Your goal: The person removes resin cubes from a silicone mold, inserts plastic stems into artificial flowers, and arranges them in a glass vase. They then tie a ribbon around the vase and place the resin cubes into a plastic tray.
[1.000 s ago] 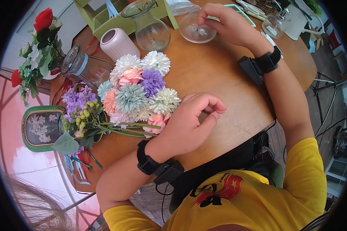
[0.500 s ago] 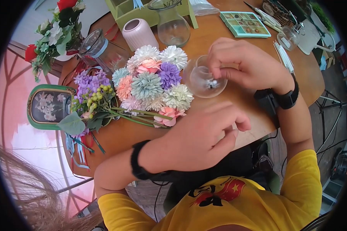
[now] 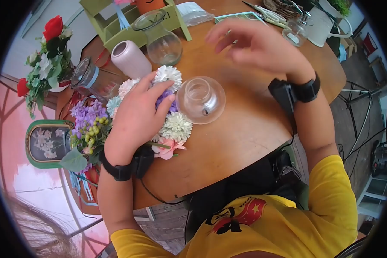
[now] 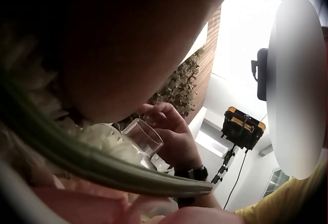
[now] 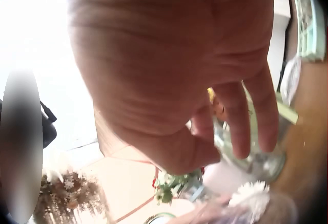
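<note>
My left hand [image 3: 135, 114] lies over the bunch of artificial flowers [image 3: 177, 127], its fingers spread and fairly straight. White, purple and pink blooms show around the hand; others are hidden under it. Close beside the blooms stands a small clear glass vase [image 3: 202, 107] with a round mouth and a wide base. My right hand [image 3: 260, 47] is above the table, up and to the right of this vase, fingers loosely extended and holding nothing. A thick green stem [image 4: 102, 170] crosses the left wrist view close to the camera, with pink petals below it.
Behind the flowers stand a pink ribbed vase [image 3: 131, 60], a taller clear vase [image 3: 164, 45] and a green wooden box [image 3: 112, 36]. A glass jar [image 3: 88, 77] leans at left. Scissors [image 3: 271, 16], a spray bottle [image 3: 295, 32] and a watering can [image 3: 320, 28] are at the far right.
My right hand brought the small glass vase nearer, let it go beside the flowers and moved away from it. My left hand moved left from the table's front edge onto the blooms.
</note>
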Demonstrator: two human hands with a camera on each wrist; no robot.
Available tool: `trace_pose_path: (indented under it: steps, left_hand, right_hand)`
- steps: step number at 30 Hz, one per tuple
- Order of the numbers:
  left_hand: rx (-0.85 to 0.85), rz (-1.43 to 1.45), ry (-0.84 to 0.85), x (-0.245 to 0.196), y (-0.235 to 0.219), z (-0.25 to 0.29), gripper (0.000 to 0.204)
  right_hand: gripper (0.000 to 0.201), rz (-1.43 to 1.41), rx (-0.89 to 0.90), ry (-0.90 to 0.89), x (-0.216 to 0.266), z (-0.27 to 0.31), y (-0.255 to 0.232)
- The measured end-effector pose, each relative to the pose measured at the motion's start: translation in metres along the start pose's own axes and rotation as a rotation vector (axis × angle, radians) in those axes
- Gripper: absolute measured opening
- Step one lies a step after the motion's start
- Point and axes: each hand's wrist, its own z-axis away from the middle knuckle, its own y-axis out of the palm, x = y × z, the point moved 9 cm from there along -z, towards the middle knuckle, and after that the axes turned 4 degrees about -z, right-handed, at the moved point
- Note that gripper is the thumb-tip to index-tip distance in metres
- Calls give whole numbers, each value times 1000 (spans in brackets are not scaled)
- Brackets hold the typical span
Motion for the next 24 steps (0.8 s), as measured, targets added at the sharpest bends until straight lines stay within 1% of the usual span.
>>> trace_pose_path:
  steps: [1,2,3,5,8,9,11,14,17,18,21,24]
  left_hand:
    - [15,18,-16,0,-1,0,38]
    - [33,35,-35,1,0,0,39]
    - [21,24,-23,3,0,0,39]
    - [0,-1,0,6,2,0,39]
    - [-70,52,4,4,-2,-3,31]
    - [-46,76,-22,5,-1,-4,28]
    - [4,123,-74,7,-2,-7,23]
    - [-58,146,-68,4,-7,-7,18]
    - [-193,102,-8,1,-17,-6,13]
    - [-236,130,2,0,-21,-6,14]
    - [-354,180,39,-3,-29,-5,18]
    - [-439,179,64,-7,-40,-1,25]
  right_hand:
    - [31,170,-128,24,-17,1,-25]
    - [30,315,-190,212,-38,7,-49]
    - [28,497,-302,274,-53,16,-72]
    - [30,914,-292,398,-95,34,-110]
    - [35,640,-249,868,-131,61,-127]
    - [38,677,-223,899,-137,66,-131]
    - [38,654,-253,919,-136,73,-135]
    - [39,669,-254,958,-133,78,-142]
    - [39,705,-204,964,-142,81,-146]
    - [39,717,-185,960,-146,81,-147]
    - [37,762,-150,899,-148,73,-140]
    - [36,777,-87,933,-157,63,-127]
